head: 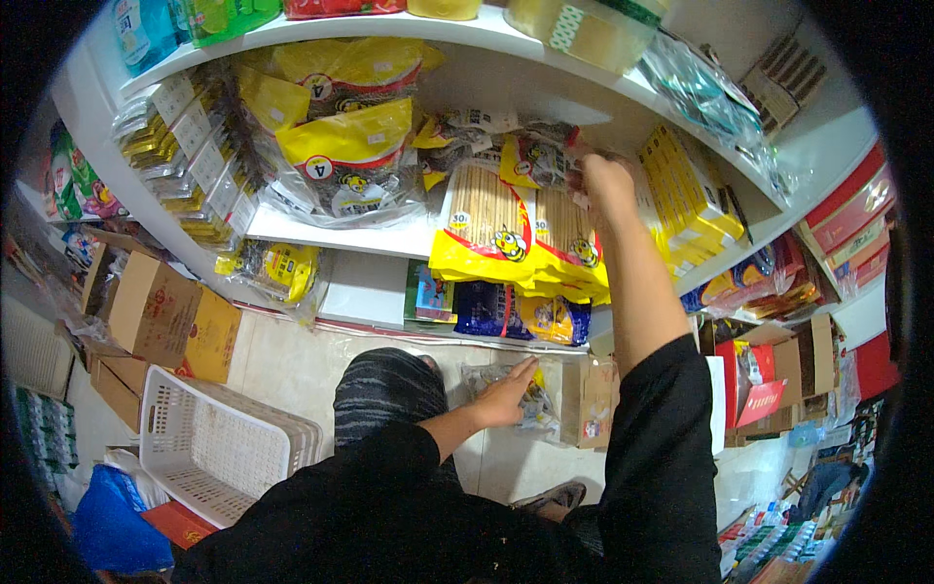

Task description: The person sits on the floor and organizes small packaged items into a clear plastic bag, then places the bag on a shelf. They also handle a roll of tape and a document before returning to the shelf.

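Observation:
My right hand (600, 181) reaches onto the white shelf, at the right end of a small packet of dark scourers (543, 157); its fingertips are partly hidden, so its hold is unclear. Just below lie yellow-edged packs of wooden chopsticks (485, 212), which overhang the shelf's front. Low over the floor, my left hand (503, 398) is held with its fingers extended, above a clear plastic bag of packets (540, 409). Large yellow bags of scourers (350, 160) stand on the shelf's left part.
Yellow boxes (689, 197) are stacked at the shelf's right. Blue packs (485, 310) lie on the lower shelf. A white plastic basket (233, 438) and cardboard boxes (157, 306) are on the left. A carton (595, 401) stands beside the clear bag. Another person (824, 489) bends far off at lower right.

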`<move>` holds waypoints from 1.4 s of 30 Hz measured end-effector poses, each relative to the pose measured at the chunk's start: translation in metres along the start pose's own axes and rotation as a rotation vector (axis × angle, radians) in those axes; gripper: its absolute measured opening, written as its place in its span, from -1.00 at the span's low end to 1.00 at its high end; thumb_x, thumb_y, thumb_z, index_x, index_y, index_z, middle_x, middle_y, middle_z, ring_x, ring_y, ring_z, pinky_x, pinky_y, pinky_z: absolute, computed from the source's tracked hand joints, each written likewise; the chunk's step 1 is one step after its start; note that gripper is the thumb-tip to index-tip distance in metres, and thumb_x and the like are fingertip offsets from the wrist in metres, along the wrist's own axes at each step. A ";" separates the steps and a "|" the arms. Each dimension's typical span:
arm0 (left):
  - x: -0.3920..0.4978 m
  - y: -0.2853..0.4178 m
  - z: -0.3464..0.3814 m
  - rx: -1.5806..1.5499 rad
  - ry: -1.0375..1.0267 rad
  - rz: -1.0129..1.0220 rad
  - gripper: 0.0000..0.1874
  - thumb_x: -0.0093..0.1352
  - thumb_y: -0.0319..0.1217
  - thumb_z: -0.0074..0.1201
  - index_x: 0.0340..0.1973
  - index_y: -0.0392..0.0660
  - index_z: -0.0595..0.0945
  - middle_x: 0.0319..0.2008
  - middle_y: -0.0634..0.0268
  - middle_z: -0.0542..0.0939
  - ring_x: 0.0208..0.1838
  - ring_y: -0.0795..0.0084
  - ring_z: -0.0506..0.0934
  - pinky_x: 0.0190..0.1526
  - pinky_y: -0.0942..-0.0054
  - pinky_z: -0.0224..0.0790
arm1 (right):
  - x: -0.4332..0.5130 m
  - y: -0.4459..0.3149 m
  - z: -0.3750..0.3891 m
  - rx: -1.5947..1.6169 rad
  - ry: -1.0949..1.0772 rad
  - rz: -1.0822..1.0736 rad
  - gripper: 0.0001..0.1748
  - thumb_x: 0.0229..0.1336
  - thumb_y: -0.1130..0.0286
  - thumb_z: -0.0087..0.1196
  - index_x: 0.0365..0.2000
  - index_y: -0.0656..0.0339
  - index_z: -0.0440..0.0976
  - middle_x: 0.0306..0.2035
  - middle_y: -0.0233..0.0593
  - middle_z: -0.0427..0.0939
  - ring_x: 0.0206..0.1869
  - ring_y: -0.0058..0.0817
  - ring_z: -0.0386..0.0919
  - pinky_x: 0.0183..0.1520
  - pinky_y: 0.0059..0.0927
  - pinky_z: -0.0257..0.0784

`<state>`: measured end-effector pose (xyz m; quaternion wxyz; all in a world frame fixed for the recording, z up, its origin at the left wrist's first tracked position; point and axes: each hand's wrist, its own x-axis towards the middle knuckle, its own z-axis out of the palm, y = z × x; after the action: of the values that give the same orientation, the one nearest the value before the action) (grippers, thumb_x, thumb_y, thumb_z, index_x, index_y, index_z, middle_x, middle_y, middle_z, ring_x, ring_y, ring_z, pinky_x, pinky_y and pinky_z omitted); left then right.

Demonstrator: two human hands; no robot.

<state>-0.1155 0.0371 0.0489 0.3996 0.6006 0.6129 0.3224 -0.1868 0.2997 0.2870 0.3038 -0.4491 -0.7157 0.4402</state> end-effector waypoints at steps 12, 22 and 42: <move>0.007 -0.008 0.007 -0.068 -0.019 -0.014 0.12 0.07 -0.60 0.23 0.46 -0.25 -0.10 0.53 0.04 -0.13 0.41 -0.11 0.24 0.30 0.24 0.27 | 0.061 0.021 -0.014 0.769 0.065 -0.048 -0.85 0.26 0.48 -0.01 -0.22 0.36 0.44 -0.23 -0.04 0.54 -0.38 -0.25 0.59 -0.28 -0.29 0.70; -0.009 -0.015 -0.010 -0.032 0.021 -0.048 0.02 0.06 -0.62 0.08 0.45 -0.22 0.00 0.49 -0.05 -0.01 0.42 -0.12 0.22 0.34 0.26 0.22 | -0.240 0.051 -0.123 0.702 0.132 0.065 -0.86 0.22 0.46 0.03 -0.45 0.29 0.42 -0.37 -0.18 0.53 -0.27 -0.27 0.65 -0.11 -0.17 0.66; -0.008 -0.040 0.022 0.123 0.198 0.100 0.10 0.04 -0.57 0.21 0.46 -0.17 -0.02 0.48 -0.08 0.04 0.43 -0.03 0.23 0.31 0.32 0.22 | -0.296 0.227 -0.060 0.346 0.018 0.510 -0.76 0.33 0.45 -0.02 -0.24 0.52 0.49 -0.29 0.00 0.60 -0.29 -0.29 0.66 -0.15 -0.38 0.65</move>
<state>-0.1158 0.0246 0.0044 0.2830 0.6189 0.6374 0.3613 0.0702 0.0989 0.0956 0.2618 -0.5595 -0.4917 0.6137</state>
